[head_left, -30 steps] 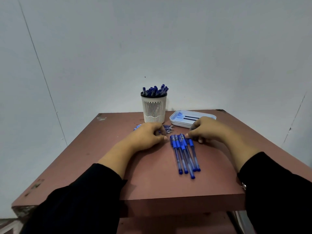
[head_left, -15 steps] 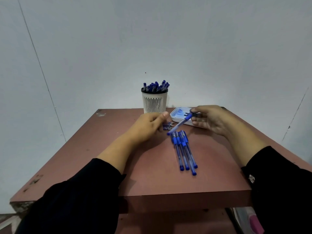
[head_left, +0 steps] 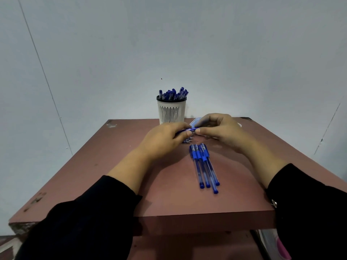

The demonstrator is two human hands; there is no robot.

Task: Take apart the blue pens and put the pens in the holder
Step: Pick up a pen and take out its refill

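**Blue pen held level between both hands**

Blue pen (head_left: 190, 129) lies crosswise, its long axis running left to right, raised over a reddish-brown counter (head_left: 169, 196) set against a plain pale wall (head_left: 187, 44). Left hand (head_left: 165, 139) fingers curl around one end; right hand (head_left: 219, 131) fingers pinch the other. Four loose pens (head_left: 203, 166) lie side by side, caps pointing away. Beyond stands the pen-filled holder (head_left: 171, 111).

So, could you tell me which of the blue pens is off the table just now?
The pen gripped between left hand and right hand; the other four pens lie flat.
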